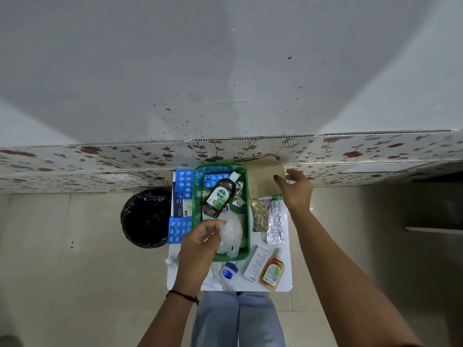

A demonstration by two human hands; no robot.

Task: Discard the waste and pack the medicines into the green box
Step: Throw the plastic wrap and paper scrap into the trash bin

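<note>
Pale floor tiles and a flower-patterned wall edge frame a small white tabletop [285,276] at the centre of the frame, crowded with medicines. On it sits the green box [246,251], already holding a brown Dettol bottle [219,196] laid on its side and a blue blister pack [213,180], so packing looks partly done. The left hand [198,244] pinches a crumpled clear plastic bag [231,236] over the near end of the box, fingers closed on it, probably to lift this waste out; the black-lined bin [145,217] stands just left of the tabletop, within easy reach for that. The right hand [297,189] hovers with fingers spread and empty near a brown paper bag [265,176] at the far right corner, perhaps the next thing to clear. Strips of tablets [268,219], a small orange bottle [271,270], a white carton [256,264] and a blue-lidded jar [229,270] lie outside the box, as do more blue blister packs [180,230] along its left side.
</note>
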